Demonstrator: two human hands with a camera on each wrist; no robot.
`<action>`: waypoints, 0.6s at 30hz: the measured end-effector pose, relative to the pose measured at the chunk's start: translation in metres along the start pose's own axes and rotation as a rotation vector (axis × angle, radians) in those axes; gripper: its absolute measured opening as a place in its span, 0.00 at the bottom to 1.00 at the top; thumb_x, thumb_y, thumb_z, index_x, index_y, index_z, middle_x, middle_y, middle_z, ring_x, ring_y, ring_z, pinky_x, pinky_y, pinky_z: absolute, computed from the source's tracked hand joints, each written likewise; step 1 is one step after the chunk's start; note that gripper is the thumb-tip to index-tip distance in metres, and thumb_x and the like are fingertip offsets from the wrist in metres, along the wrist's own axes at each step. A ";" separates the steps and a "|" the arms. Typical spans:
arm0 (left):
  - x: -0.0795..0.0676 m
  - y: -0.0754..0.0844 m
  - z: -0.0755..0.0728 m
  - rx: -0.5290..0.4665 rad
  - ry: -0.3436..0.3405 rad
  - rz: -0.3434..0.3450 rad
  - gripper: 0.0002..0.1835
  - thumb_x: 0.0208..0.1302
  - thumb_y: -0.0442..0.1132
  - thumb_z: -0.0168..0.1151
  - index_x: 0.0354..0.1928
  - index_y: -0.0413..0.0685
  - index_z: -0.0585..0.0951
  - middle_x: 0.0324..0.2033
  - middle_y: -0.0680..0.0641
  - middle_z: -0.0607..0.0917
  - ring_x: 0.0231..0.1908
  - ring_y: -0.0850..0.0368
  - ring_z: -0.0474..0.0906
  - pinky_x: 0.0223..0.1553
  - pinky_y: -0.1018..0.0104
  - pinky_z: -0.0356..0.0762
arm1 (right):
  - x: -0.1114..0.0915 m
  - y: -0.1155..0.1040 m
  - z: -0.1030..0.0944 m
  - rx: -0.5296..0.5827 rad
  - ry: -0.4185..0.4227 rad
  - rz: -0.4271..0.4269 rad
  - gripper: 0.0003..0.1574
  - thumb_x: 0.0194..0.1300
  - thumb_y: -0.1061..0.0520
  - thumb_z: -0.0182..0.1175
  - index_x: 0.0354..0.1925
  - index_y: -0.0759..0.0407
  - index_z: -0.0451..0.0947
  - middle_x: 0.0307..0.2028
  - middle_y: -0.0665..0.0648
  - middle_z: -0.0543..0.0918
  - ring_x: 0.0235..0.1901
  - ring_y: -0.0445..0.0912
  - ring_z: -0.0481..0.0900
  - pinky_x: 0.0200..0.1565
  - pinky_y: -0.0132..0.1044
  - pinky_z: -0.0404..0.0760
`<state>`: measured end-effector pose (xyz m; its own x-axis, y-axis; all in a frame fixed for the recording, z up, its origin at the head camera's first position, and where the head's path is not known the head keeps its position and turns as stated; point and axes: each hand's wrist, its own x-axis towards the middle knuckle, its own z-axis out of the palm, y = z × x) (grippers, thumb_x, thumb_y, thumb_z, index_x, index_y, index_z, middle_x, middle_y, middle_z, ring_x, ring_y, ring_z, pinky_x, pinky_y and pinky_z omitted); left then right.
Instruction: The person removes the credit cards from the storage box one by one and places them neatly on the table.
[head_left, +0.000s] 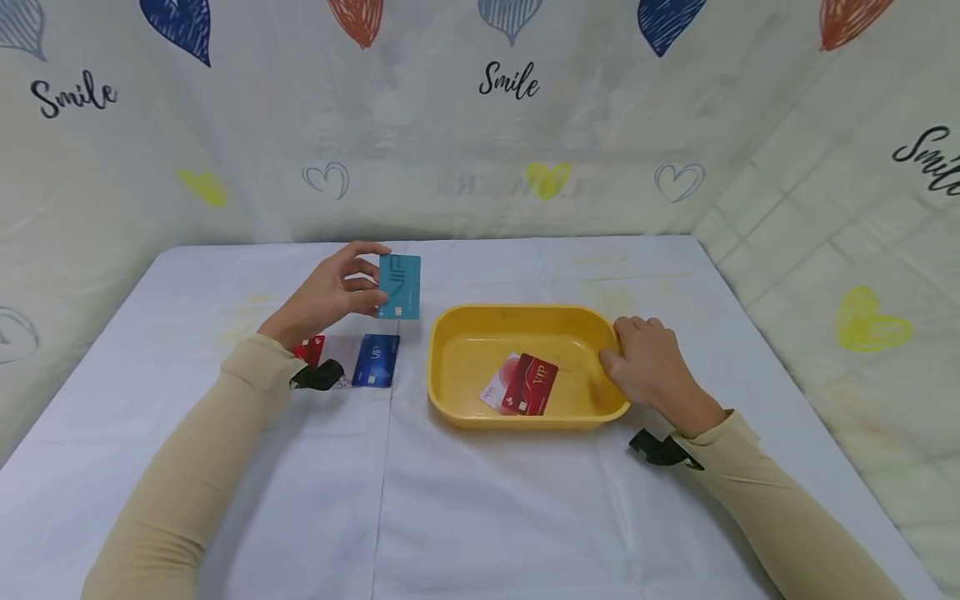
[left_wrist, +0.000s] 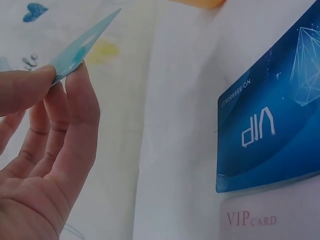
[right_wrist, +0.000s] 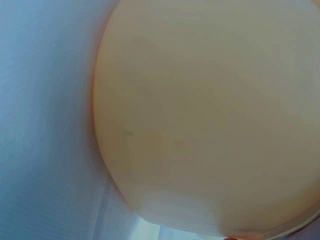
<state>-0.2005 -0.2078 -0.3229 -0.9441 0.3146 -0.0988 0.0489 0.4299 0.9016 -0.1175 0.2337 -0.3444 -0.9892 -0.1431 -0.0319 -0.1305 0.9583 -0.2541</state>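
My left hand [head_left: 330, 287] pinches a teal VIP card [head_left: 400, 287] by its left side, thumb in front, and holds it up over the table. In the left wrist view the same card [left_wrist: 80, 50] shows nearly edge-on between thumb and fingers. Below that hand lie a blue VIP card [head_left: 377, 361], a pale VIP card [left_wrist: 260, 217] and a red card [head_left: 309, 348], partly covered by the wrist strap. My right hand [head_left: 648, 367] grips the right rim of a yellow tray [head_left: 525, 315]. Inside the tray a dark red VIP card [head_left: 530, 385] overlaps a pale pink-and-white card [head_left: 497, 392].
A white cloth covers the table [head_left: 480, 517]. Behind it and on the right hangs a pale curtain [head_left: 450, 125] printed with hearts and "Smile". The tray's yellow outer wall [right_wrist: 200, 110] fills most of the right wrist view.
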 end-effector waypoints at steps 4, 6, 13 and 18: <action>0.002 -0.006 -0.002 -0.029 -0.003 -0.039 0.35 0.69 0.39 0.67 0.73 0.63 0.65 0.57 0.41 0.74 0.49 0.47 0.83 0.52 0.52 0.89 | -0.001 -0.001 0.000 0.002 0.009 -0.004 0.21 0.69 0.54 0.45 0.47 0.70 0.74 0.36 0.64 0.78 0.39 0.59 0.69 0.42 0.49 0.66; 0.003 -0.008 -0.003 -0.028 -0.008 -0.060 0.36 0.69 0.39 0.67 0.74 0.63 0.64 0.58 0.41 0.74 0.49 0.47 0.83 0.53 0.52 0.88 | -0.001 -0.001 0.000 0.004 0.016 -0.008 0.20 0.69 0.54 0.46 0.46 0.69 0.74 0.35 0.63 0.77 0.38 0.59 0.69 0.42 0.49 0.66; 0.004 -0.016 -0.004 -0.008 -0.021 -0.084 0.36 0.70 0.39 0.66 0.76 0.62 0.62 0.58 0.41 0.74 0.51 0.46 0.82 0.54 0.50 0.87 | -0.001 -0.001 0.000 0.004 0.016 -0.003 0.19 0.69 0.54 0.46 0.45 0.68 0.74 0.34 0.63 0.77 0.38 0.59 0.69 0.43 0.49 0.66; 0.006 -0.021 -0.005 0.011 -0.025 -0.102 0.36 0.70 0.39 0.65 0.75 0.62 0.62 0.59 0.41 0.74 0.51 0.46 0.82 0.54 0.51 0.88 | -0.001 0.000 0.001 0.000 0.024 -0.005 0.19 0.69 0.54 0.46 0.45 0.68 0.74 0.34 0.63 0.77 0.37 0.59 0.69 0.42 0.49 0.66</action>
<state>-0.2083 -0.2191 -0.3407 -0.9359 0.2900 -0.2002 -0.0432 0.4696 0.8818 -0.1168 0.2335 -0.3456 -0.9899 -0.1414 -0.0073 -0.1349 0.9576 -0.2545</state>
